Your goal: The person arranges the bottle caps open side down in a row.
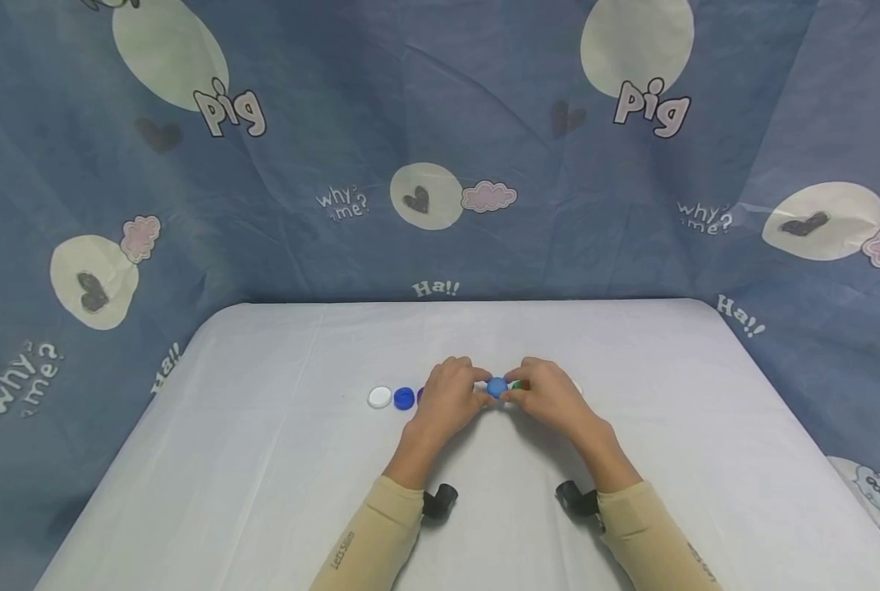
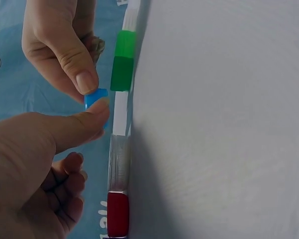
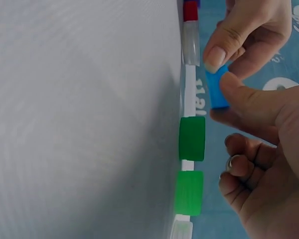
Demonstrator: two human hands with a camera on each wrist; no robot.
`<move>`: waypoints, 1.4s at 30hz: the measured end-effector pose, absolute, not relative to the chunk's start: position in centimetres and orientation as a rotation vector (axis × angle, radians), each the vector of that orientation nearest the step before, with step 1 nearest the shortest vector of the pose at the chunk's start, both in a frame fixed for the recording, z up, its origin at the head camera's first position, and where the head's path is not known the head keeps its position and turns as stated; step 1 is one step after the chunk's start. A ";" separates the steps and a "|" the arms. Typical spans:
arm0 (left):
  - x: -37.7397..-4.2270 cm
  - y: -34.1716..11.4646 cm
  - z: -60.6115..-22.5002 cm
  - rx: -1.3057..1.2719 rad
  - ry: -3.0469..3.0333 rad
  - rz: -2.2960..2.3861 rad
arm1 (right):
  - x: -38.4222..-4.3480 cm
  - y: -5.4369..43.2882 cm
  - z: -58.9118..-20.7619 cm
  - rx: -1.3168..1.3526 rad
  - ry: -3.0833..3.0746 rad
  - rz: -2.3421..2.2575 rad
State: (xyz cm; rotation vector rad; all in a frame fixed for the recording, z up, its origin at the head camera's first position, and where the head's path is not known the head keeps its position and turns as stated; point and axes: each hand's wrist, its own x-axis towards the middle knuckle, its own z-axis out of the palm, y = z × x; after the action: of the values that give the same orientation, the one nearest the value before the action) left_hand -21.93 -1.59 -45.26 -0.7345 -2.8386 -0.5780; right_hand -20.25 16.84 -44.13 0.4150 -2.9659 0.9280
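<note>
Both hands pinch one light blue bottle cap between thumb and fingers. It is raised slightly above the white table, in the middle of a row of caps. On its left side is my left hand, on its right my right hand. The left wrist view has a red cap and a clear ribbed cap standing left of the gap below the blue cap. To the gap's right, the right wrist view shows a dark green cap, a light green cap and a clear or whitish cap.
The row's left end holds a white cap, a darker blue cap and a purple cap partly behind the left hand. A white cloth covers the table. Behind it hangs a blue printed curtain.
</note>
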 end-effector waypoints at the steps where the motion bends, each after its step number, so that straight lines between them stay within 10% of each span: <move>1: -21.9 -1.6 -45.3 -0.732 -2.842 -0.576 | -20.3 16.8 -44.1 0.409 -2.968 0.918; 42: -21.4 -0.8 -45.6 -0.675 -2.844 -0.353 | -20.1 16.1 -44.7 0.362 -2.993 0.759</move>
State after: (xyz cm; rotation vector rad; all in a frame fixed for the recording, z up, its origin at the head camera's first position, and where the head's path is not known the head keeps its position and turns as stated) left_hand -21.42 -0.85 -45.57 -0.6749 -2.8436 -0.3532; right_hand -20.12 16.08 -44.68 0.3615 -2.9925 0.7593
